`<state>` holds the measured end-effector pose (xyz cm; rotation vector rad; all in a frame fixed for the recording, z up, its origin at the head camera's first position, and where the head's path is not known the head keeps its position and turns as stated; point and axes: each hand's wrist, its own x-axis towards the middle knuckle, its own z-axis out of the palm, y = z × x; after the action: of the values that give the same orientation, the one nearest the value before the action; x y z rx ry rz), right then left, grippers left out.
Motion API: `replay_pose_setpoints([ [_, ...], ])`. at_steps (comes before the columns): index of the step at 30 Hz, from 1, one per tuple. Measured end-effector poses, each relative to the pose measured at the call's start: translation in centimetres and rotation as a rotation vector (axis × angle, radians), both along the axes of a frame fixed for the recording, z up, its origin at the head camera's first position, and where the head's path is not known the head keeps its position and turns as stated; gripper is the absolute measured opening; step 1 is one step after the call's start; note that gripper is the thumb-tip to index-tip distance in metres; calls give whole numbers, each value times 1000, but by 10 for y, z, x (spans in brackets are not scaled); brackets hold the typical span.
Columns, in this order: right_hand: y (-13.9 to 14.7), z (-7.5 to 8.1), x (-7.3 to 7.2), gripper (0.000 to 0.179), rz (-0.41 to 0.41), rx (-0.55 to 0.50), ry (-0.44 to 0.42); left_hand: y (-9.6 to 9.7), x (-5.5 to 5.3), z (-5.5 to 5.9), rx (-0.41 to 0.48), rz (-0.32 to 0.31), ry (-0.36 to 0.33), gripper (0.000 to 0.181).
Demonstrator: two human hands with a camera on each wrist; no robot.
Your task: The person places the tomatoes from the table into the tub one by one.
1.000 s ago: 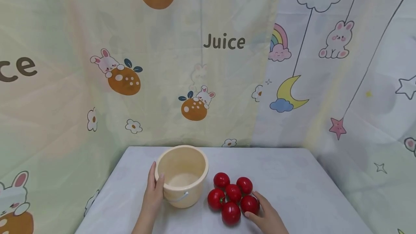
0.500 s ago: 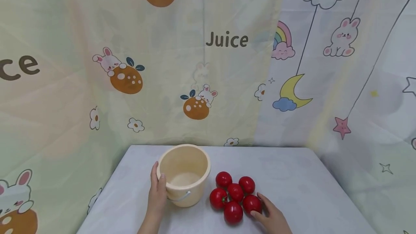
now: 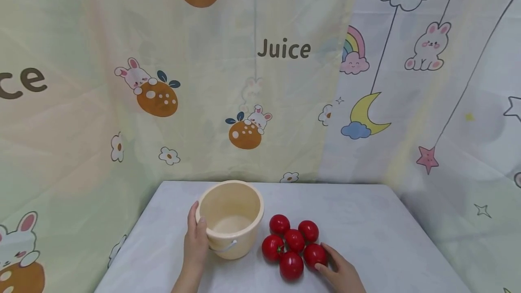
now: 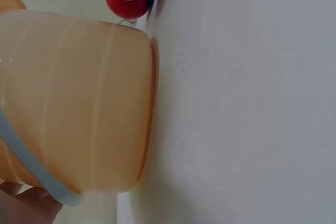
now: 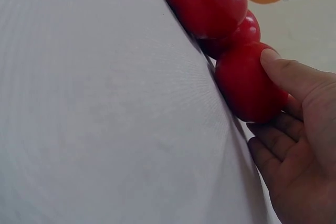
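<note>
A cream plastic bucket (image 3: 240, 245) stands upright on the table, its inside bare. My left hand (image 3: 194, 245) holds its left side, thumb near the rim. In the left wrist view the bucket wall (image 4: 100, 103) and grey handle (image 4: 37, 166) show, with part of the left hand (image 4: 29, 206) at the lower corner. To the right of the bucket, several red tomatoes (image 3: 294, 240) lie close together. My right hand (image 3: 341, 272) has thumb and fingers around the rightmost tomato (image 3: 315, 256), which rests on the table. In the right wrist view, the thumb lies on that tomato (image 5: 247, 85).
The table (image 3: 378, 229) has a white cloth over it. Printed curtains (image 3: 203, 80) hang behind it and along both sides. One tomato (image 3: 272, 248) in the cluster shows a green stem and lies nearest the bucket.
The whole head view shifted slightly to the right, then stayed nearly still. Both hands, the bucket and the tomatoes keep about the same places relative to each other.
</note>
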<state>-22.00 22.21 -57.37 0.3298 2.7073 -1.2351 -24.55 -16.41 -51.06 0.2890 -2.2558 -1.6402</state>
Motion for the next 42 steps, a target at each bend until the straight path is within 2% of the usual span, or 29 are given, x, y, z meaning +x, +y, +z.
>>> replay_pose_setpoints([
  [5,0,1,0,95,-1,-6,-8,-2,2,1,-40,31,51,42],
  [11,1,3,0,95,-11,-10,-16,-3,7,3,-60,10,105,43],
  [16,0,2,-1,96,-7,-10,-16,-4,12,5,-81,18,92,44],
  [24,0,1,-2,96,-23,3,-24,-4,20,7,-65,28,57,43],
  [36,3,6,2,93,-5,41,6,-3,21,6,-58,27,74,43],
  [42,3,18,4,89,8,-4,24,-1,20,5,-75,29,89,43],
])
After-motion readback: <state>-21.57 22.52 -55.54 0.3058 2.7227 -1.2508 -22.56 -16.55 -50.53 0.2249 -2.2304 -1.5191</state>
